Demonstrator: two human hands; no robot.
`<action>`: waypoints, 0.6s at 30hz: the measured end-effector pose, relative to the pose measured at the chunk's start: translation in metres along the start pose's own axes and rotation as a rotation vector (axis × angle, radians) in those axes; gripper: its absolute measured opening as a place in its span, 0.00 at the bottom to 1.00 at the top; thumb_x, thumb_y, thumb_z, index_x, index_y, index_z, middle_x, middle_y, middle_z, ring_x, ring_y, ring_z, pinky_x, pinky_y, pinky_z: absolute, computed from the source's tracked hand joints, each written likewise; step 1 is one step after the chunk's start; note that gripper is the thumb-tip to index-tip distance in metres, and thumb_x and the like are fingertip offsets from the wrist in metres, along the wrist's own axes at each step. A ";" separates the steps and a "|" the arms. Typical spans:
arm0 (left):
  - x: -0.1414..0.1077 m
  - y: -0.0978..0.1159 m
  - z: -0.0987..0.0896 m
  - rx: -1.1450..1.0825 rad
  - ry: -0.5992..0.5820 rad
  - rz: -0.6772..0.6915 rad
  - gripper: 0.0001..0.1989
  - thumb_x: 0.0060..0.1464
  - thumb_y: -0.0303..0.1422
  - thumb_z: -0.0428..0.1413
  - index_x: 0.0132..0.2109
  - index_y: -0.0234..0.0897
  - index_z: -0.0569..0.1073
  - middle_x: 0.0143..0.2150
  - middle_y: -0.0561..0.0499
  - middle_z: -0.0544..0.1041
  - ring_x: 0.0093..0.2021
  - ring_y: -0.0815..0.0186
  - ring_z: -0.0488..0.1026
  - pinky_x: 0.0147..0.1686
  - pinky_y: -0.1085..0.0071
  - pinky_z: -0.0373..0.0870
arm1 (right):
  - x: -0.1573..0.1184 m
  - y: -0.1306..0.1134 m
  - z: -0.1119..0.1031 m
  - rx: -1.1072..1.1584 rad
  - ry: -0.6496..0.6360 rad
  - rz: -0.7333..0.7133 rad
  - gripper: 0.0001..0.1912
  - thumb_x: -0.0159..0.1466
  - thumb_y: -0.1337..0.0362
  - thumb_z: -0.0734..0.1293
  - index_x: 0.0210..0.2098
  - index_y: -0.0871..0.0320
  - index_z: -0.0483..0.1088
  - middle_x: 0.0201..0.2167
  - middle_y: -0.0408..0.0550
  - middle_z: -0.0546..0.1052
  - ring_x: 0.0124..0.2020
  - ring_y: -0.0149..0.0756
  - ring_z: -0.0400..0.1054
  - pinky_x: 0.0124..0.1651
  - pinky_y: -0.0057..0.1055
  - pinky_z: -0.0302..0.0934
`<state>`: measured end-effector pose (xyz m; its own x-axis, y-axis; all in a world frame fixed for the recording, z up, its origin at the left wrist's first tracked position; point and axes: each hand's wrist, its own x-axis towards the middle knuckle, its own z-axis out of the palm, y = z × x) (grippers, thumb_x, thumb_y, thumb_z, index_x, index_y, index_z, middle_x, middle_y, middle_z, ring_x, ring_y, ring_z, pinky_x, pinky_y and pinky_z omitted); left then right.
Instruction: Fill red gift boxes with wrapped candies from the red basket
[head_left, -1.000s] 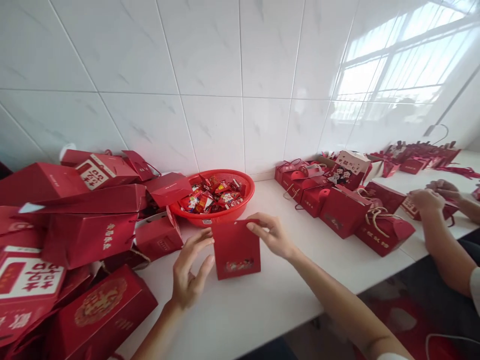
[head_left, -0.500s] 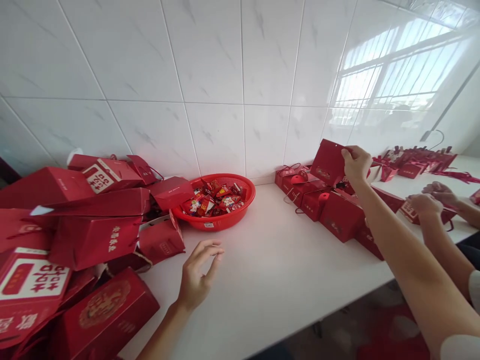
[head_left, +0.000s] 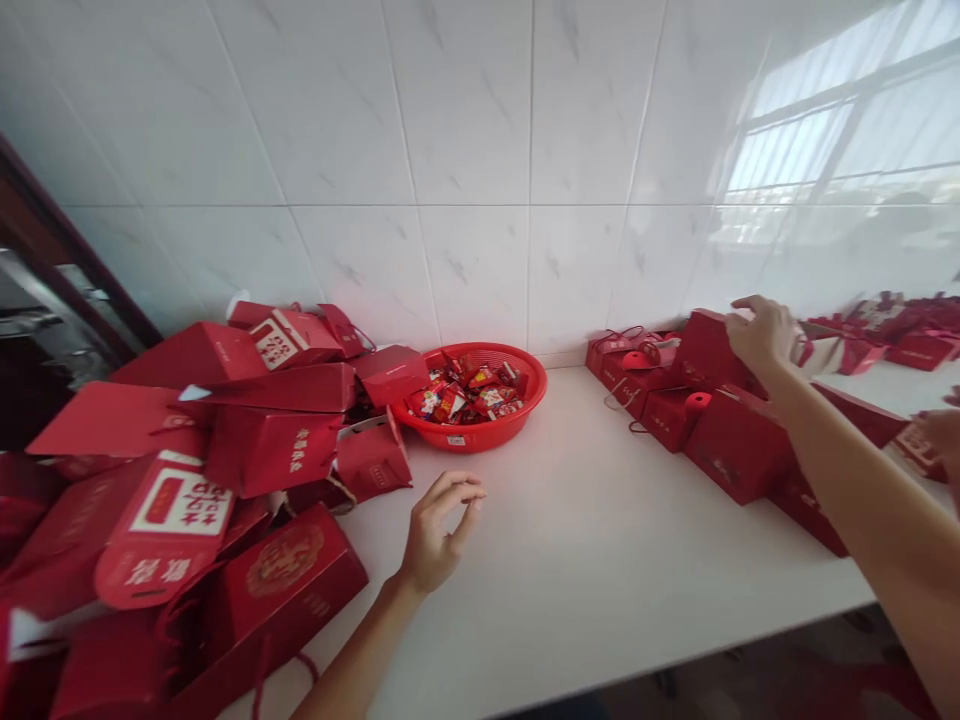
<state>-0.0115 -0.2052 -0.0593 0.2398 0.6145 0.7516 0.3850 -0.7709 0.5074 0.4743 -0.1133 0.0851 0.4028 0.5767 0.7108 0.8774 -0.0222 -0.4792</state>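
My left hand (head_left: pixel 442 530) hovers over the white table in front of the red plastic basket (head_left: pixel 457 437), fingers loosely curved with a gap to the thumb and nothing between them. Wrapped candies (head_left: pixel 465 395) lie in the basket. Over at the right, my right hand (head_left: pixel 765 335) is at the upper edge of a red gift box (head_left: pixel 705 350) in the back of a group of boxes. Its fingers look spread; whether they still touch the box is hard to see. A nearer red gift box (head_left: pixel 739 445) sits below that wrist.
A heap of red gift boxes (head_left: pixel 281 450) covers the left side, some tipped over or with open flaps. A tiled wall (head_left: pixel 480 270) bounds the white table (head_left: pixel 570 560) at the back. More red boxes and another person's hand (head_left: pixel 941 435) are at far right.
The view has turned left. The red box that my right hand held up by its top has come down among the others, and the fingers have loosened. My left hand keeps its pose.
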 end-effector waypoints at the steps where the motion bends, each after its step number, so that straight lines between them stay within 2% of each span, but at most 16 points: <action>1: 0.000 0.001 0.000 -0.010 0.000 0.000 0.07 0.61 0.26 0.54 0.37 0.37 0.77 0.38 0.49 0.78 0.39 0.67 0.77 0.39 0.73 0.73 | -0.002 -0.012 0.001 -0.022 0.039 0.017 0.07 0.62 0.65 0.61 0.35 0.56 0.71 0.37 0.59 0.74 0.51 0.58 0.66 0.56 0.54 0.55; 4: -0.001 0.003 0.002 -0.058 -0.031 -0.015 0.08 0.61 0.27 0.53 0.36 0.36 0.76 0.34 0.49 0.77 0.35 0.67 0.76 0.37 0.73 0.73 | -0.019 -0.065 0.011 0.088 0.040 -0.089 0.08 0.62 0.65 0.61 0.37 0.53 0.72 0.39 0.55 0.76 0.49 0.52 0.69 0.57 0.52 0.58; 7: -0.004 0.003 0.005 -0.113 -0.120 -0.050 0.08 0.60 0.27 0.53 0.35 0.35 0.77 0.30 0.49 0.77 0.31 0.68 0.74 0.33 0.73 0.73 | -0.063 -0.134 0.029 0.403 -0.164 -0.212 0.09 0.61 0.65 0.62 0.38 0.54 0.73 0.37 0.52 0.79 0.39 0.45 0.74 0.48 0.45 0.66; 8: -0.005 0.003 0.006 -0.130 -0.154 -0.060 0.08 0.60 0.27 0.53 0.35 0.35 0.77 0.30 0.49 0.77 0.30 0.68 0.74 0.33 0.73 0.73 | -0.083 -0.158 0.036 0.506 -0.282 -0.300 0.08 0.61 0.64 0.63 0.38 0.55 0.73 0.36 0.50 0.80 0.37 0.43 0.74 0.45 0.41 0.68; 11: -0.011 0.001 0.011 -0.168 -0.250 -0.091 0.08 0.57 0.26 0.53 0.36 0.35 0.78 0.31 0.48 0.78 0.30 0.68 0.74 0.33 0.72 0.73 | -0.154 -0.225 0.059 0.747 -0.740 -0.657 0.08 0.65 0.63 0.64 0.39 0.56 0.74 0.37 0.48 0.80 0.36 0.37 0.75 0.41 0.33 0.68; 12: -0.013 0.000 0.013 -0.175 -0.284 -0.103 0.08 0.57 0.26 0.53 0.36 0.34 0.78 0.30 0.48 0.79 0.30 0.68 0.74 0.33 0.72 0.73 | -0.178 -0.245 0.067 0.787 -0.880 -0.728 0.07 0.66 0.64 0.64 0.40 0.57 0.74 0.38 0.48 0.80 0.36 0.35 0.75 0.40 0.31 0.68; 14: -0.018 -0.001 0.016 -0.159 -0.361 -0.129 0.08 0.55 0.26 0.53 0.37 0.34 0.78 0.30 0.49 0.79 0.30 0.67 0.75 0.34 0.71 0.74 | -0.220 -0.281 0.082 0.803 -1.074 -0.851 0.05 0.65 0.67 0.66 0.41 0.57 0.73 0.37 0.46 0.80 0.34 0.33 0.74 0.38 0.28 0.66; 16: -0.024 -0.003 0.019 -0.079 -0.441 -0.179 0.08 0.54 0.27 0.54 0.38 0.34 0.77 0.31 0.48 0.79 0.32 0.64 0.76 0.36 0.69 0.74 | -0.252 -0.313 0.095 0.714 -1.147 -1.018 0.07 0.64 0.65 0.70 0.42 0.58 0.72 0.41 0.49 0.79 0.35 0.34 0.73 0.39 0.30 0.65; 18: -0.029 -0.003 0.020 0.024 -0.507 -0.243 0.11 0.52 0.29 0.55 0.43 0.34 0.76 0.35 0.46 0.81 0.35 0.59 0.77 0.38 0.65 0.75 | -0.272 -0.340 0.105 0.636 -1.112 -1.115 0.12 0.66 0.58 0.69 0.45 0.59 0.71 0.44 0.53 0.77 0.37 0.38 0.73 0.39 0.32 0.65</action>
<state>-0.0015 -0.2167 -0.0912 0.5375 0.7825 0.3143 0.5018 -0.5964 0.6266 0.0387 -0.1775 0.0007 -0.8983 0.3424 0.2753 0.2401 0.9074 -0.3449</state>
